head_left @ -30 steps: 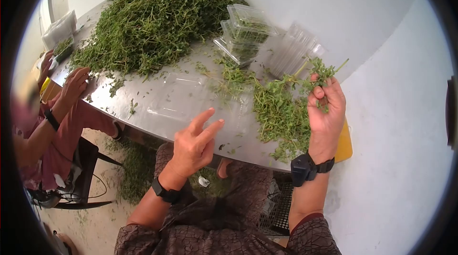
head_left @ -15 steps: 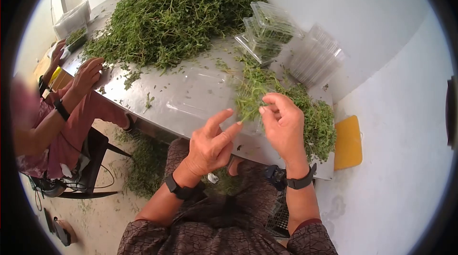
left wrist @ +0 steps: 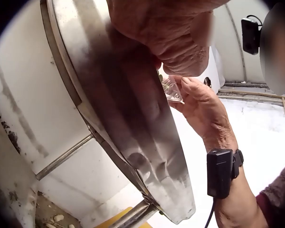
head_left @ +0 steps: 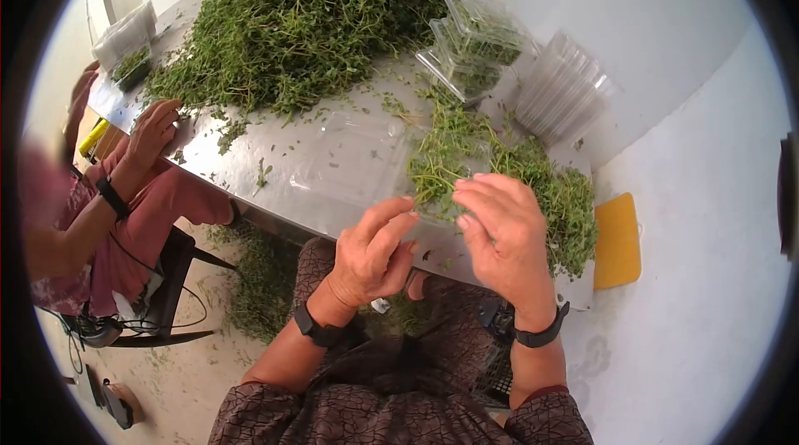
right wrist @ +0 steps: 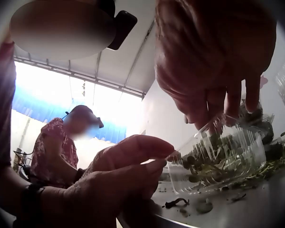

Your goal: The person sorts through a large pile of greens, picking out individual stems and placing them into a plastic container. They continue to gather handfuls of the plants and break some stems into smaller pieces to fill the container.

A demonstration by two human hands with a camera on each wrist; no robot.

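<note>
Clear box of greens at the near edge, both grips beside it

Clear container [right wrist: 228, 168], part-filled with greens [head_left: 439, 169], sits near the near edge of the tabletop [head_left: 279, 150]. Its other half spreads flat to the left.

Right grip [head_left: 509, 233]: fingers loosely extended, thumb apart, fingertips at the container's near right side; no stem seen held. Left grip [head_left: 374, 252]: fingers relaxed, slightly bent, just short of the near left side; contact cannot be told.

Loose greens [head_left: 570, 204] lie right of the container, past the right grip. Big heap [head_left: 291, 37] far left. Far right: filled boxes [head_left: 478, 54] stacked, nested clear trays [head_left: 562, 87] beside them. Second person's hand [head_left: 151, 133] rests at the tabletop's left edge.
</note>
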